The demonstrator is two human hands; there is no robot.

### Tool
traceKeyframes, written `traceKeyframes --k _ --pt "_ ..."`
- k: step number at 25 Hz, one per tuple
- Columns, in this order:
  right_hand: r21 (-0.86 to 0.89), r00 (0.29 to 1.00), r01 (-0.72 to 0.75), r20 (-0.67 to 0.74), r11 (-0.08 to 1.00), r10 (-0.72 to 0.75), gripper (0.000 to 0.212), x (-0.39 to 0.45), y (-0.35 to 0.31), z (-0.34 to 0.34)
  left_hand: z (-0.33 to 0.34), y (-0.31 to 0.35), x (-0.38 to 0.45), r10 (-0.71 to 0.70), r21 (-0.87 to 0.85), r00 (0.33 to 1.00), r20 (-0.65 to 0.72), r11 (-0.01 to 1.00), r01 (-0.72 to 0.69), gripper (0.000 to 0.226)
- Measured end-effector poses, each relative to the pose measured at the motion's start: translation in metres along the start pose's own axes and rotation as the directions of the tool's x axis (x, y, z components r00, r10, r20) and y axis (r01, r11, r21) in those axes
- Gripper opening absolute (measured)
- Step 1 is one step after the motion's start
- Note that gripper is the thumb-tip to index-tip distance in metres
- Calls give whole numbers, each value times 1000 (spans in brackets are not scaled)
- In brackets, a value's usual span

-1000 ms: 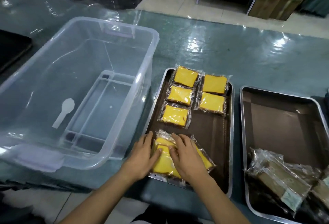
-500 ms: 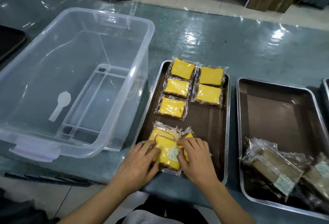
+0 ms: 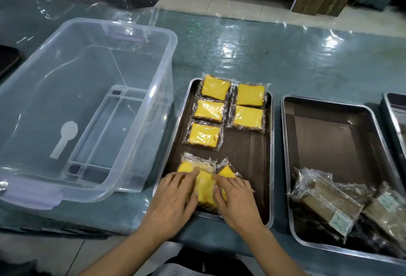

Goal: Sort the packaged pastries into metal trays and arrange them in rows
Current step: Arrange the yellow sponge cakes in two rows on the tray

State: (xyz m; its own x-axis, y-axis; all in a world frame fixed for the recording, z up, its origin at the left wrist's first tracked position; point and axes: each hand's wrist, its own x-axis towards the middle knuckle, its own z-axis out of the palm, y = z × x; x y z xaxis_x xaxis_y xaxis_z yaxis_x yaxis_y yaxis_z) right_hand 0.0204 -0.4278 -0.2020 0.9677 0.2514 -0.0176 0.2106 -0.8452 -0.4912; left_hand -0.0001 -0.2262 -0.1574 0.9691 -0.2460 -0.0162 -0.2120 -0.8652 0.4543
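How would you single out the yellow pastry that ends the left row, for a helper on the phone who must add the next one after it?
Find the clear plastic bin; the metal tray right beside it holds yellow wrapped pastries in two rows. In the row nearer the bin, take the third yellow pastry from the far end. Unlike its neighbours, it has no partner beside it, only bare tray liner.

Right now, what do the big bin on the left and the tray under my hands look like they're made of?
The bin looks like clear, glossy plastic: the table shows through its walls. The tray looks like metal, probably stainless steel, judging by its thin, shiny grey rim; a dark brown woven-looking liner covers its floor.
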Motion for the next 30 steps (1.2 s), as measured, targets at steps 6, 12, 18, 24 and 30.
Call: traceKeyframes --k 6,12,18,24,30 --pt "463 968 -250 97 850 232 62 1 8 -20 -7 37 24 89 -270 993 74 961 -66 58" --pt "677 824 -432 26 597 566 17 4 40 -62 14 69 37 193 -314 955 224 942 -116 62" --pt "334 872 -459 -8 823 490 43 -25 62 -53 50 58 23 157 0 895 417 985 -173 53" --pt "-176 980 -106 -183 979 73 23 -45 68 -34 65 60 20 84 126 850 521 977 -174 62" --pt "-287 988 -68 -154 956 24 35 -47 78 -15 65 66 40 76 150 856 511 973 -177 65"
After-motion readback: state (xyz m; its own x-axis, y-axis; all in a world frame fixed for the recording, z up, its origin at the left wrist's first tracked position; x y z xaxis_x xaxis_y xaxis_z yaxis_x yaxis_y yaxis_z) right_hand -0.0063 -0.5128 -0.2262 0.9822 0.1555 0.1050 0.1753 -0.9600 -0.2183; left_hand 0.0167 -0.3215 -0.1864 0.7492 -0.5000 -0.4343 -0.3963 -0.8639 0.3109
